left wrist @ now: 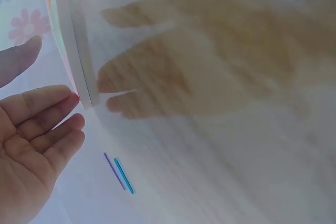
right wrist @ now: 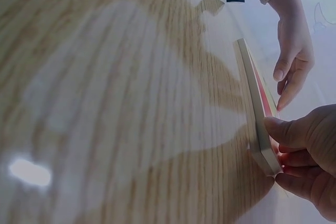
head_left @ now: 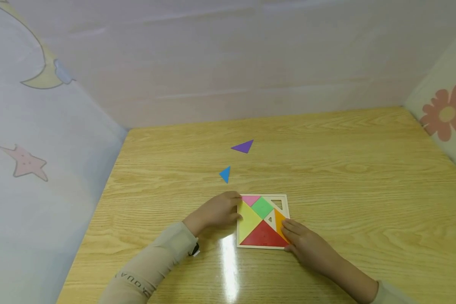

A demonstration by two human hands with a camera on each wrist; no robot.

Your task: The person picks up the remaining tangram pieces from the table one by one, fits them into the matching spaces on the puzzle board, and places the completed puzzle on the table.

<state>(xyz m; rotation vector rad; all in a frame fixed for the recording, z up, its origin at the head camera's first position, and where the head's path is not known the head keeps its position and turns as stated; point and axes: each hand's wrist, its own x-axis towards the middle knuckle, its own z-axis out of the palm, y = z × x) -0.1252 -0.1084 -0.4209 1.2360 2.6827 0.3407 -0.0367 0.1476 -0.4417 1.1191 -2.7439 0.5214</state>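
Note:
A square tangram board [head_left: 263,248] with a pale wooden frame lies on the table. In it sit a pink piece [head_left: 250,200], a green square [head_left: 262,207], a yellow triangle [head_left: 248,221], a red triangle [head_left: 264,235] and an orange piece [head_left: 279,221]. My left hand [head_left: 223,209] is at the board's left edge, its fingertips touching the rim near the pink and yellow pieces. Across the board, my right hand [head_left: 308,245] presses its fingers on the orange piece, partly hiding it. The right thumb [right wrist: 283,129] touches the near edge beside the corner.
Beyond the board lie a blue triangle [head_left: 225,174] and, farther back, a purple triangle [head_left: 244,146]. Two triangular recesses in the board show no coloured piece. Printed cloth walls [head_left: 251,63] enclose the wooden table [head_left: 365,177] at the back and sides.

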